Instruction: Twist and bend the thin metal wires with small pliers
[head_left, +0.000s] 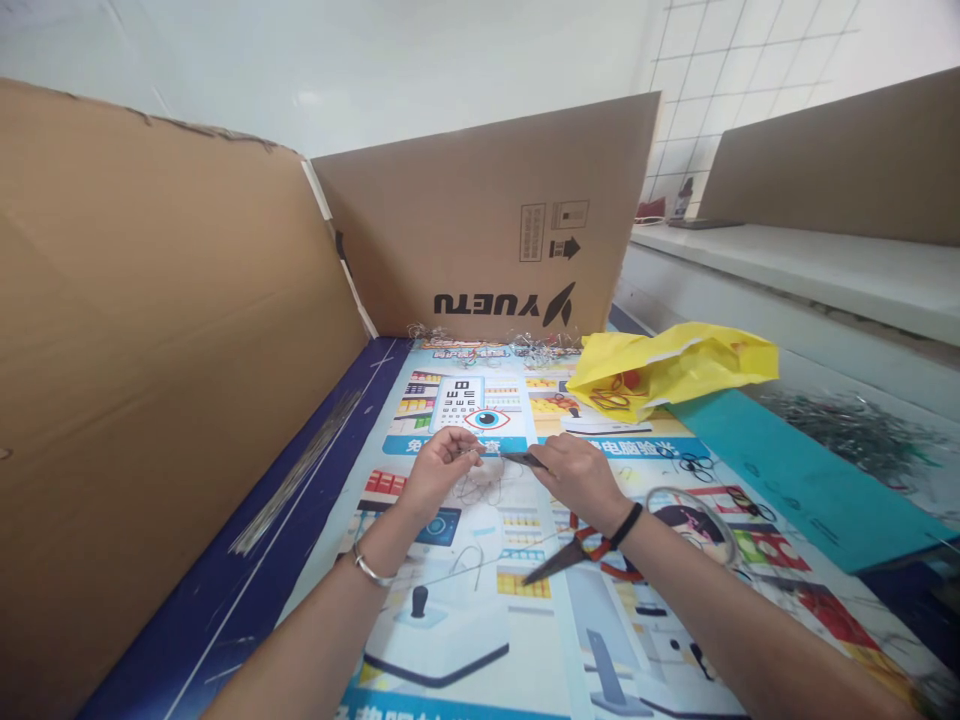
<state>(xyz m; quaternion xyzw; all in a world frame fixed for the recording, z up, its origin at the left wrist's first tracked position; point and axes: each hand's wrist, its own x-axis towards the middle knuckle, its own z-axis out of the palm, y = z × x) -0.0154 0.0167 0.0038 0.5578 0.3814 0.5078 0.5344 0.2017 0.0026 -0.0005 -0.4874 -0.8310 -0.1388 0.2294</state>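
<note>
Thumb and fingertips of my left hand [448,468] are pinched together on a thin wire [480,490], whose fine loops hang below the fingers. In my right hand [577,475] is a small dark pointed tool [521,459]; its tip points left, close to the left fingertips, and the fist hides the rest. Whether it is tweezers or a small blade I cannot tell. Beneath my right wrist lies a pair of scissors [559,565] with orange-red handles and dark blades, partly covered by the wrist.
Cardboard panels [480,220] stand at the back and left. Straight wires [300,470] lie along the left; tangled wire [540,348] sits at the back panel's foot. On the right are a yellow bag [675,370], a teal sheet [810,480], a wire heap [855,435] and dark rings [694,465].
</note>
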